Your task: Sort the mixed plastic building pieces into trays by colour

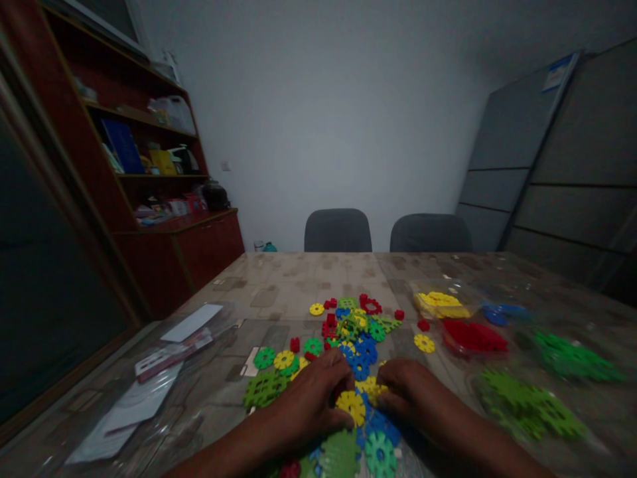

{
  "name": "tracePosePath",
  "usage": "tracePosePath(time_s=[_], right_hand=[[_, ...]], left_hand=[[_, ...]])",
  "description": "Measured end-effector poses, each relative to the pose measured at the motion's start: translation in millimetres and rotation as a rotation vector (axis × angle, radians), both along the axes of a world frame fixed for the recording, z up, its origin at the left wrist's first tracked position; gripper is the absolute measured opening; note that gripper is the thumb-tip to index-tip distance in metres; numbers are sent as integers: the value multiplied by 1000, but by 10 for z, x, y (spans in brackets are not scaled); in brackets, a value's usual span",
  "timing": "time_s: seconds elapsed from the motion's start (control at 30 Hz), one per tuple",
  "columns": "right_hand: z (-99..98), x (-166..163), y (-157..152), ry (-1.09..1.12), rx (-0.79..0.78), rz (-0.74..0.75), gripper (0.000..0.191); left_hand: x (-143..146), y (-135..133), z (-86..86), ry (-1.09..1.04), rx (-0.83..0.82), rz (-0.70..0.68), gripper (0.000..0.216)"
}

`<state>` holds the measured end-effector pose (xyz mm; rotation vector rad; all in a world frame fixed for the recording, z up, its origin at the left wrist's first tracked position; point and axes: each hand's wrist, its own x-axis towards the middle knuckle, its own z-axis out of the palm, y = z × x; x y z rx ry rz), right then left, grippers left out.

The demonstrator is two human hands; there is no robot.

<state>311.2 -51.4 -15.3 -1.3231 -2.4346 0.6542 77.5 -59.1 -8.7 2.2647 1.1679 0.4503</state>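
A loose pile of flat plastic gear-shaped pieces [355,328] in red, yellow, green and blue covers the middle of the table. My left hand [311,398] is curled at the near edge of the pile, fingers pinching a yellow gear piece [351,405]. My right hand [411,392] faces it from the right, fingers closed on another yellow piece [371,387] pressed against the first. Blue [383,425] and green pieces [381,453] lie just below both hands.
Sorted heaps sit to the right: yellow [440,304], red [475,336], blue [500,312], green [572,358], light green [527,405]. Papers and plastic sleeves [164,358] lie at the left. Two grey chairs [338,230] stand at the table's far side, a wooden shelf unit [149,166] at the left wall.
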Motion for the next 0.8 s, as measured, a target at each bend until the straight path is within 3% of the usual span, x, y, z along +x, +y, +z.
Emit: tracePosePath(time_s=[0.33,0.43,0.57,0.8], right_hand=[[194,145,201,126,44,-146,18],[234,127,172,133,0,-119,18],[255,84,123,151,-55,-63,16],[171,-14,32,324,-168,72,12]], left_hand=[[6,44,-50,-95,92,-34,25],[7,49,-9,-106,116,-54,28],[17,50,27,-159,-13,-4,27],[32,58,-81,-365,-253,53,22]])
